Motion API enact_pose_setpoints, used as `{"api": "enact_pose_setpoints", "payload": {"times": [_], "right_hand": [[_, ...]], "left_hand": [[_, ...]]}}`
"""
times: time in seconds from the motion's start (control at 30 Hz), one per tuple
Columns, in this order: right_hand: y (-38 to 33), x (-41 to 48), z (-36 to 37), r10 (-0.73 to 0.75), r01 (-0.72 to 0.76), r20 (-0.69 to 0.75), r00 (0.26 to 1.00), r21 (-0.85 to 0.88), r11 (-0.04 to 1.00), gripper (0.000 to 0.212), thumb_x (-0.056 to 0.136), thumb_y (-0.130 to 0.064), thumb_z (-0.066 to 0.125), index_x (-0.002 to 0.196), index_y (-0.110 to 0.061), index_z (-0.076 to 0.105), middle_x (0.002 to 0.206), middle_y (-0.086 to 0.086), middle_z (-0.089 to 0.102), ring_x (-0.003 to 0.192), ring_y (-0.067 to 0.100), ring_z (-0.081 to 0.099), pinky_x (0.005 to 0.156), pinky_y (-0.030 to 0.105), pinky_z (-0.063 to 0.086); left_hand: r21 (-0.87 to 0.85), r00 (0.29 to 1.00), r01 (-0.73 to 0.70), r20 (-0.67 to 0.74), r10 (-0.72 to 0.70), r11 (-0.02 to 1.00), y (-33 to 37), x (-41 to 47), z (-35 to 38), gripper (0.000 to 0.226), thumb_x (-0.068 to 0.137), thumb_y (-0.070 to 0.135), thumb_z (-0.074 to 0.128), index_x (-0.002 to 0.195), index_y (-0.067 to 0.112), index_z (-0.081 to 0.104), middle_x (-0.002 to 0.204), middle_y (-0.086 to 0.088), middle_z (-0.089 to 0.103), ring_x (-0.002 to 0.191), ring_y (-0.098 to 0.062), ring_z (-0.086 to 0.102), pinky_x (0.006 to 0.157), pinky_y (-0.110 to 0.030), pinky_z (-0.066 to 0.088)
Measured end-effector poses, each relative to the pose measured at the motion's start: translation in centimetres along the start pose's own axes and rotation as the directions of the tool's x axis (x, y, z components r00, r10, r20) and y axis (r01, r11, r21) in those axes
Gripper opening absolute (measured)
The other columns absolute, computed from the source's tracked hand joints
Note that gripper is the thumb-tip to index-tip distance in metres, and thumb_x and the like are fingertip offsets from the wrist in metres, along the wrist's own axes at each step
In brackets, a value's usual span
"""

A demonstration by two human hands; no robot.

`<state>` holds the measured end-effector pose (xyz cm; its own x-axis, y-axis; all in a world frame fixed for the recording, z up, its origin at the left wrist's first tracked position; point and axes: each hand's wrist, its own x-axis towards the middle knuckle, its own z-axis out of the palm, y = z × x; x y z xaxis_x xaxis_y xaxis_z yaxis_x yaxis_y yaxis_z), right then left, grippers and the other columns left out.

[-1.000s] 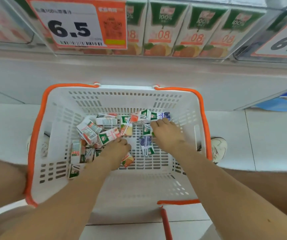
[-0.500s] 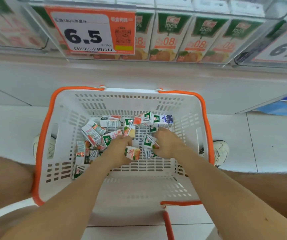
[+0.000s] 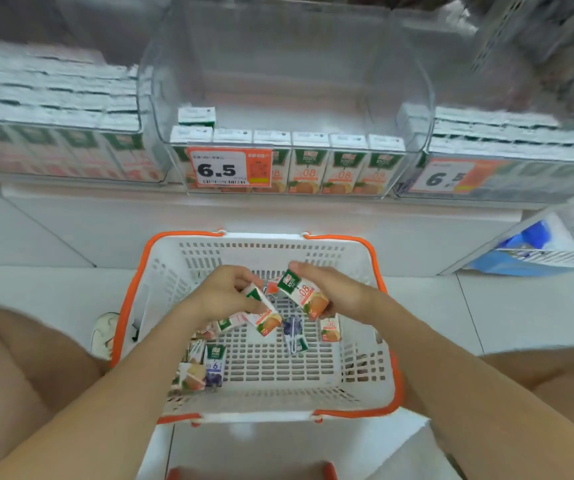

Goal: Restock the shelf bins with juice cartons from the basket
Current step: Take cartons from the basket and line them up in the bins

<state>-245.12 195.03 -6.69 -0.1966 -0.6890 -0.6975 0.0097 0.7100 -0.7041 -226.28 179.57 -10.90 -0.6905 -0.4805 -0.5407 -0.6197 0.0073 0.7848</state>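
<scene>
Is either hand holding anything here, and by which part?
Left hand: a juice carton, by its green top end. Right hand: another carton, along its far side.

Basket (image 3: 133, 306): one.
Hands: two, left hand (image 3: 225, 296) and right hand (image 3: 334, 289).
Held cartons: two, one per hand: left-hand carton (image 3: 264, 317), right-hand carton (image 3: 304, 294).
Loose cartons (image 3: 329, 330) on basket floor: about eight. Heap by basket's left wall partly hidden, exact count unclear. At least two are purple cartons (image 3: 214, 370).
Clear shelf bins: three.
Middle bin (image 3: 420, 109): seven cartons. Front-row cartons (image 3: 308, 168), six along front edge; back carton (image 3: 197, 116), one at left corner.
Price tags (image 3: 225, 169) reading 6.5: two.
Shoe (image 3: 103, 332): one.
</scene>
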Motion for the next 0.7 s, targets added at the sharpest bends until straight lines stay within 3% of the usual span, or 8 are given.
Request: {"api": "enact_pose_setpoints", "payload": {"times": [0.07, 0.17, 0.27, 0.37, 0.43, 0.53, 0.63, 0.7], "right_hand": [[-1.7, -1.6, 0.4, -0.107, 0.097, -0.070, 0.992, -0.135, 0.986, 0.087, 0.073, -0.069, 0.076, 0.145, -0.026, 0.053, 0.122, -0.002, 0.065, 0.074, 0.013, 0.067, 0.070, 0.035, 0.056], [-3.8, -3.6, 0.6, -0.299, 0.267, -0.171, 0.939, -0.188, 0.945, 0.079, 0.074, -0.063, 0.078, 0.124, -0.005, 0.062, 0.103, 0.008, 0.067, 0.080, 0.035, 0.069, 0.086, 0.059, 0.058], [-5.4, -5.6, 1.0, -0.382, 0.350, -0.204, 0.901, -0.177, 0.920, 0.087, 0.073, -0.068, 0.081, 0.118, 0.003, 0.062, 0.117, 0.031, 0.065, 0.102, 0.050, 0.063, 0.095, 0.067, 0.051], [-6.8, -7.5, 1.5, -0.419, 0.402, -0.234, 0.877, -0.121, 0.908, 0.043, 0.088, -0.044, 0.081, 0.111, -0.009, 0.073, 0.114, 0.020, 0.073, 0.105, 0.037, 0.069, 0.098, 0.055, 0.055], [-7.6, -8.6, 1.9, -0.440, 0.431, -0.237, 0.866, -0.093, 0.898, 0.021, 0.093, -0.032, 0.079, 0.110, -0.021, 0.076, 0.109, 0.008, 0.078, 0.102, 0.026, 0.074, 0.096, 0.046, 0.058], [-8.9, -9.5, 2.4, -0.513, 0.495, -0.265, 0.816, -0.137, 0.858, 0.026, 0.093, -0.029, 0.080, 0.116, -0.025, 0.070, 0.106, -0.001, 0.079, 0.098, 0.018, 0.074, 0.095, 0.045, 0.059], [-10.4, -10.0, 2.5, -0.599, 0.553, -0.270, 0.754, -0.231, 0.801, 0.034, 0.090, -0.030, 0.081, 0.119, -0.027, 0.064, 0.101, 0.001, 0.078, 0.091, 0.024, 0.074, 0.083, 0.048, 0.062], [-11.8, -10.7, 2.3, -0.656, 0.589, -0.278, 0.701, -0.291, 0.753, 0.031, 0.091, -0.028, 0.079, 0.117, -0.027, 0.062, 0.099, -0.002, 0.077, 0.086, 0.020, 0.074, 0.073, 0.038, 0.063]], "left_hand": [[0.018, 0.997, -0.077, 0.017, 0.077, 0.997, 2.7, -1.5, -1.6, 0.042, 0.070, 0.006, 0.095, 0.102, 0.029, 0.081, 0.116, 0.001, 0.075, 0.109, -0.013, 0.071, 0.088, -0.029, 0.060], [-0.002, 0.979, -0.197, 0.051, 0.197, 0.980, 6.1, -3.8, -4.2, 0.039, 0.076, 0.005, 0.092, 0.106, 0.028, 0.081, 0.119, 0.006, 0.076, 0.114, -0.009, 0.069, 0.095, -0.028, 0.058], [-0.049, 0.957, -0.290, 0.012, 0.291, 0.956, 8.7, -6.0, -6.0, 0.033, 0.080, 0.011, 0.091, 0.106, 0.028, 0.080, 0.127, 0.003, 0.072, 0.125, -0.011, 0.062, 0.095, -0.029, 0.057], [-0.069, 0.947, -0.321, -0.034, 0.320, 0.944, 10.6, -7.7, -7.0, 0.041, 0.078, 0.023, 0.093, 0.113, 0.033, 0.077, 0.130, 0.002, 0.069, 0.127, -0.014, 0.062, 0.100, -0.038, 0.058], [-0.081, 0.948, -0.319, -0.044, 0.316, 0.944, 11.5, -8.7, -7.4, 0.050, 0.075, 0.022, 0.094, 0.120, 0.029, 0.073, 0.121, -0.001, 0.075, 0.114, -0.019, 0.072, 0.105, -0.044, 0.056], [-0.033, 0.938, -0.345, -0.052, 0.344, 0.938, 12.8, -9.9, -7.9, 0.040, 0.080, 0.018, 0.090, 0.116, 0.016, 0.073, 0.108, -0.004, 0.080, 0.102, -0.023, 0.077, 0.104, -0.048, 0.057], [0.042, 0.899, -0.426, -0.096, 0.428, 0.904, 14.3, -10.9, -8.4, 0.025, 0.086, 0.021, 0.087, 0.109, 0.021, 0.076, 0.106, -0.002, 0.078, 0.101, -0.022, 0.075, 0.100, -0.051, 0.058], [0.101, 0.859, -0.483, -0.137, 0.493, 0.870, 15.5, -11.3, -9.2, 0.022, 0.089, 0.025, 0.085, 0.109, 0.026, 0.076, 0.105, 0.002, 0.076, 0.102, -0.021, 0.073, 0.098, -0.051, 0.058]]}}
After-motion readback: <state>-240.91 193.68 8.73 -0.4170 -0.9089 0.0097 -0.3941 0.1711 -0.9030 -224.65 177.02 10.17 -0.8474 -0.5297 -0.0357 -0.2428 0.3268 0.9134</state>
